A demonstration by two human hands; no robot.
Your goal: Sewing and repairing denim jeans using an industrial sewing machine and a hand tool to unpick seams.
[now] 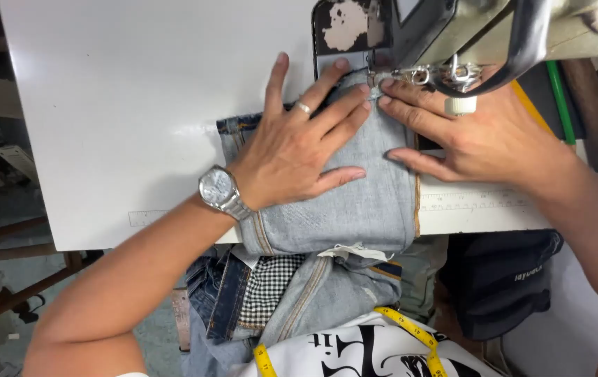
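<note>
Left hand [292,150] flat, fingers spread, pressing denim [355,202] onto table [138,105]; right hand [473,136] flat beside it, nothing gripped. Fingertips [372,91] almost at presser foot [396,75]. Risk: fingertip under needle; uneven pressure skews seam; hanging denim drags.

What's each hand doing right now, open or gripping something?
Left hand: open, flat on the denim fabric, grasping nothing.
Right hand: open, fingers pressed on the denim by the sewing machine foot.
</note>
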